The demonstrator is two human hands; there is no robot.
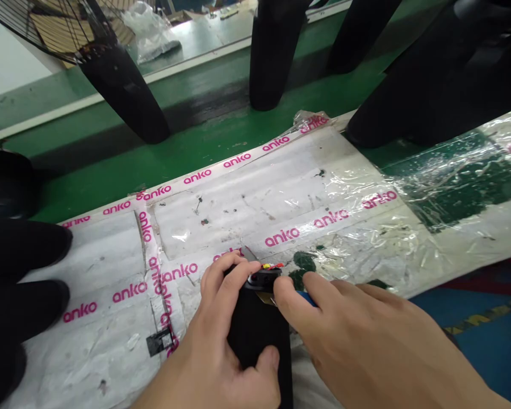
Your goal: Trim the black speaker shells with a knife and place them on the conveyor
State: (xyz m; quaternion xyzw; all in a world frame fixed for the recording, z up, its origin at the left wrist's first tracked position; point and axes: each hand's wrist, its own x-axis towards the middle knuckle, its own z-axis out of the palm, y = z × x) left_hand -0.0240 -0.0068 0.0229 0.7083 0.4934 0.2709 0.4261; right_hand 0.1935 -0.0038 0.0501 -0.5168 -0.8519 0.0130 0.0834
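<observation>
In the lower middle, my left hand (221,341) curls around a long black piece (255,326), its fingertips at the top end and its thumb on the near face. A dark end part (264,279) tops that piece, with small red and yellow wires (272,266) at its far edge. My right hand (344,318) is closed on a blue-handled knife (307,297), mostly hidden by the fingers. Its thin blade (266,297) lies against the black piece just below the end part.
Below is a worktop (255,210) covered with clear film and pink-lettered "anko" tape. A small black scrap (159,342) lies on it. Several rounded black pieces (276,57) stand along the far side and left. A wire fan guard (59,28) and crumpled plastic bag (147,31) are at the back left.
</observation>
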